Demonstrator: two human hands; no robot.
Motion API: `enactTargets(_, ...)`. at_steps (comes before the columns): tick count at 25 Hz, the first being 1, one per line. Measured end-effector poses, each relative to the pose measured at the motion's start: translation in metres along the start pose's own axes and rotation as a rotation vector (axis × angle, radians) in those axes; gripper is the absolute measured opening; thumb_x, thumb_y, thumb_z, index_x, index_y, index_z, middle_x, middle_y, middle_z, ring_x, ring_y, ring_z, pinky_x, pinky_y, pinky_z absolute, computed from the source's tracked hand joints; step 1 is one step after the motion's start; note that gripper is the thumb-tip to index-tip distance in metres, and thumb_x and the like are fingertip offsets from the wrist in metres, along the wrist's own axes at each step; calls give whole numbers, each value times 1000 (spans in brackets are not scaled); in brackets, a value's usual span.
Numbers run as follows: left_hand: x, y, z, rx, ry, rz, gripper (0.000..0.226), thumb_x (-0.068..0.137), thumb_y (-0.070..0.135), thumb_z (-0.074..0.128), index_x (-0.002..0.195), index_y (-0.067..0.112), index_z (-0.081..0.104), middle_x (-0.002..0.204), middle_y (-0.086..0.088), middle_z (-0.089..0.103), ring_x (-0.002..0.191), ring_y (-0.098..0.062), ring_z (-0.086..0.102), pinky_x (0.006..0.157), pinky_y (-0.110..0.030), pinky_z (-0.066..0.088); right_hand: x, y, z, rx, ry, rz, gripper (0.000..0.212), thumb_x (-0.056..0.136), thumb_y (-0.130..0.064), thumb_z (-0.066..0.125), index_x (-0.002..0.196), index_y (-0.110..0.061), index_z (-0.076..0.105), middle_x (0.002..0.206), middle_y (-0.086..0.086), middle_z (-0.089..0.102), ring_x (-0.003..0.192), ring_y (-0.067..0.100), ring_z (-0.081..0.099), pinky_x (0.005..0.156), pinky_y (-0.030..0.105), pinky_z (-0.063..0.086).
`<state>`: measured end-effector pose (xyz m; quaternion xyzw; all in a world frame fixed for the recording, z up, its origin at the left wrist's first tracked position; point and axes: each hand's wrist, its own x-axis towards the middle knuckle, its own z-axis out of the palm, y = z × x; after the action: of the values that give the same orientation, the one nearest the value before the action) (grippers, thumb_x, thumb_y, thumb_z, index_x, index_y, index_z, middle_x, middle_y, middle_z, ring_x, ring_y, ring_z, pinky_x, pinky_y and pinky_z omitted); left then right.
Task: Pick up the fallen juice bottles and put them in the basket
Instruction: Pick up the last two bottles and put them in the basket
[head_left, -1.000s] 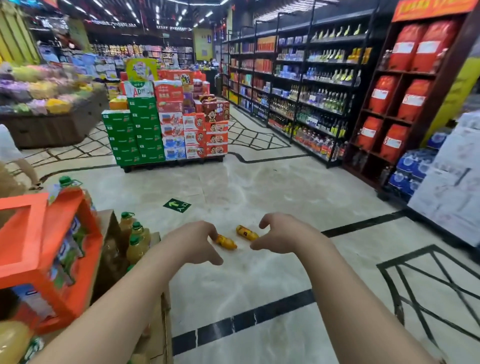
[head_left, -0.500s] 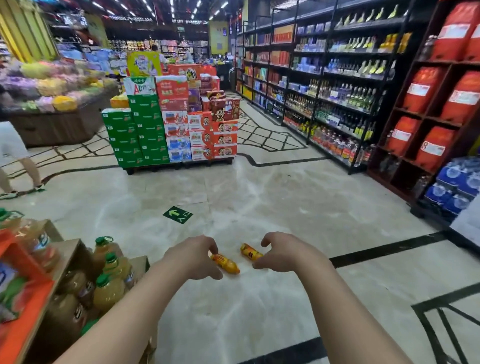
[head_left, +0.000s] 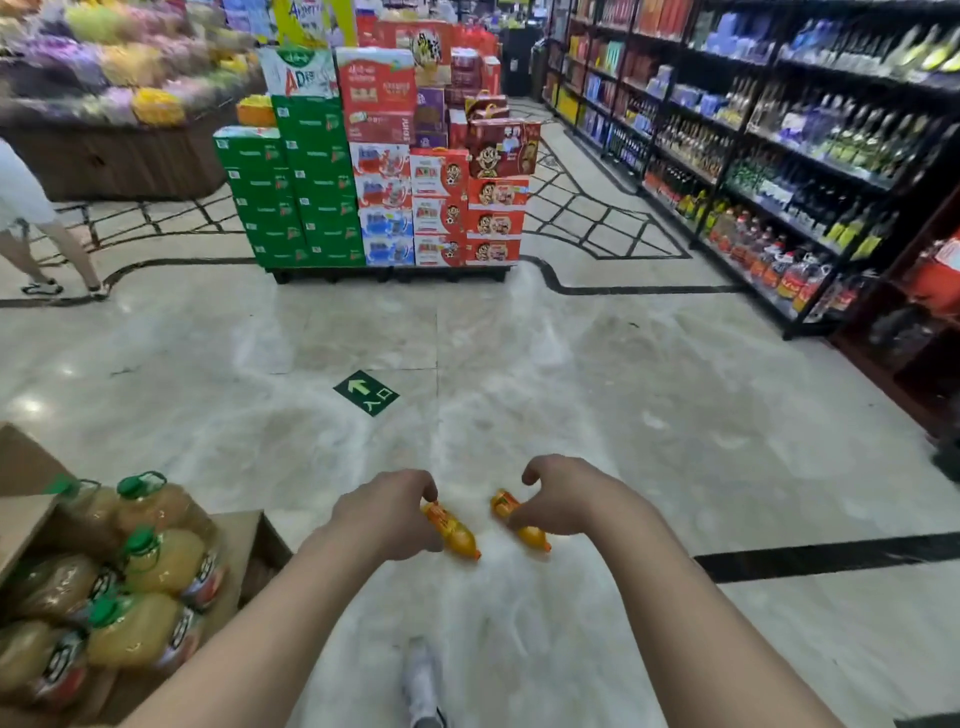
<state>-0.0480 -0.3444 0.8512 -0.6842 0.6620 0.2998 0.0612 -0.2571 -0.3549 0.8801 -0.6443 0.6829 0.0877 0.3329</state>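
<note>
Two small orange juice bottles lie on the pale marble floor, side by side. My left hand (head_left: 387, 512) hovers over the left bottle (head_left: 453, 532), its curled fingertips at the bottle's far end. My right hand (head_left: 566, 499) is curled the same way over the right bottle (head_left: 524, 527), with the thumb against its side. Both bottles still rest flat on the floor, and neither hand is closed around one. The basket is out of view.
An open cardboard box (head_left: 249, 540) of large green-capped juice jugs stands at my lower left. My shoe (head_left: 423, 680) is below the bottles. Stacked drink cartons (head_left: 374, 171) stand ahead on a pallet, bottle shelves (head_left: 779, 171) line the right, and a person's legs (head_left: 47, 244) are far left.
I have moved closer and looked lower, so the bottles appear larger and right under my hands. The orange basket at the left has left the view.
</note>
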Motion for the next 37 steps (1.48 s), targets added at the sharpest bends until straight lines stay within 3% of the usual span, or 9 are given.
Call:
enactTargets(5, 186, 10, -4, 79, -55, 39, 65, 79, 39, 72, 140, 39, 48, 133, 7, 58, 113, -18, 62, 85, -33, 50, 169, 8, -35, -24, -67, 77, 68, 84, -48, 75, 143, -26, 52, 141, 1, 55, 122, 24, 57, 100, 40, 50)
enactTargets(11, 364, 14, -21, 143, -147, 33, 69, 85, 33, 70, 146, 35, 40, 127, 4, 57, 111, -22, 62, 76, -32, 41, 340, 10, -67, 32, -103, 130, 67, 87, -46, 72, 146, -28, 46, 141, 2, 54, 126, 24, 54, 98, 39, 49)
enactTargets(17, 517, 18, 27, 202, -188, -75, 51, 88, 32, 63, 137, 29, 46, 119, 0, 56, 106, -26, 62, 71, -33, 39, 506, 62, -54, 85, -196, 196, 52, 86, -43, 67, 133, -25, 54, 126, 0, 61, 112, 23, 59, 91, 39, 53)
enactTargets(23, 677, -5, 173, 62, -261, -295, 56, 91, 47, 65, 139, 28, 43, 123, -1, 55, 112, -27, 60, 73, -35, 41, 691, 134, 45, 274, -354, 173, 66, 83, -51, 75, 139, -23, 55, 131, 0, 60, 113, 20, 59, 88, 33, 49)
enactTargets(29, 786, -50, 328, -222, -247, -522, 71, 81, 54, 75, 137, 21, 45, 114, -3, 51, 115, -32, 59, 85, -40, 48, 813, 199, 188, 423, -341, 213, 74, 85, -49, 76, 147, -20, 48, 141, 4, 56, 124, 23, 57, 99, 39, 49)
enactTargets(32, 820, -82, 415, -343, -235, -650, 83, 78, 58, 79, 139, 15, 42, 133, -15, 50, 120, -39, 56, 97, -51, 51, 861, 236, 268, 407, -317, 254, 76, 86, -49, 76, 148, -18, 45, 143, 6, 55, 126, 27, 55, 101, 41, 48)
enactTargets(37, 859, -133, 528, -459, -234, -829, 107, 82, 54, 79, 157, 10, 16, 151, -21, 31, 134, -45, 44, 104, -49, 44, 927, 289, 385, 201, -185, 281, 80, 84, -48, 76, 147, -14, 41, 139, 15, 46, 128, 36, 47, 101, 46, 46)
